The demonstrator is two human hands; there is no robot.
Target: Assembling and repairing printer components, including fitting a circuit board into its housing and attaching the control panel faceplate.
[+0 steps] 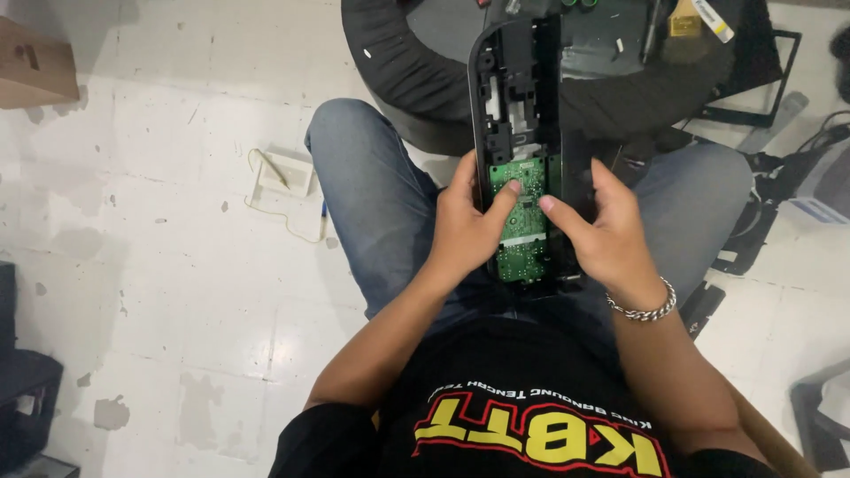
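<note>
White, scuffed floor tiles (177,292) fill the left of the view. Over the seated person's jeans a long black plastic housing (518,97) stands lengthwise, its far end pointing away toward a dark round stool (398,62). In its near end sits a green circuit board (524,221), its long axis matching the housing's. The left hand (465,232) grips the housing's left edge, thumb pressed on the board; the right hand (606,235), wearing a silver bracelet (645,308), clasps the right edge. A brown cardboard box (31,66) sits far left; a small white square device (285,173) lies near it.
</note>
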